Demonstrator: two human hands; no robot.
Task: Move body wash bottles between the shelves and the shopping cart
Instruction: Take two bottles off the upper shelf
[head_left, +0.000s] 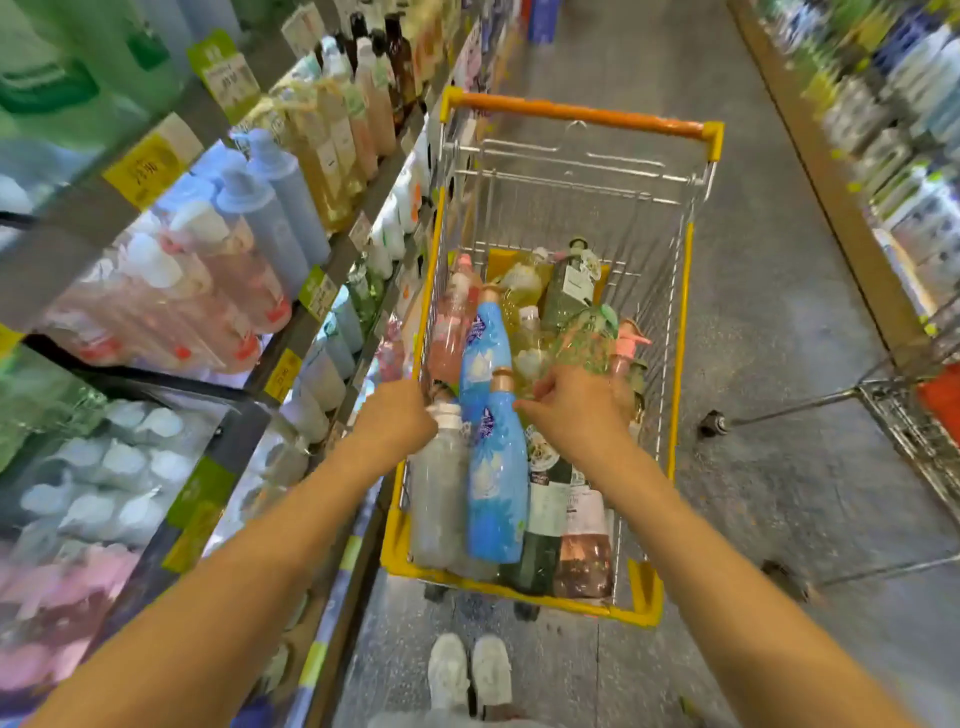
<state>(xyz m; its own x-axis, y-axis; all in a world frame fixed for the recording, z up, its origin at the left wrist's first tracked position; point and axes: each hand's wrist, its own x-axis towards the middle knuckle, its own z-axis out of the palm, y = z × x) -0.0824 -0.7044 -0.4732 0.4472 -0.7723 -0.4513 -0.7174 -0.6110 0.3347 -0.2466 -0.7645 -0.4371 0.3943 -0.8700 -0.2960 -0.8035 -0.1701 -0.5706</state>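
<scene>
A yellow-framed shopping cart (680, 332) stands in the aisle, filled with several body wash bottles. My left hand (397, 418) is curled at the neck of a grey translucent bottle (439, 499) with a white cap, by the cart's left rim. Beside it lie two blue bottles (496, 483). My right hand (579, 413) is closed on the base of a blurred green bottle (587, 340) with a mint cap, held over the cart's middle. Pink, yellow and dark green bottles fill the far end.
Shelves (291, 338) packed with bottles and price tags run along the left, touching the cart's side. A second cart (914, 415) stands at the right, with more shelves behind it. The cart's orange handle (576, 111) is at the far end. My white shoes (470, 670) are on the grey floor.
</scene>
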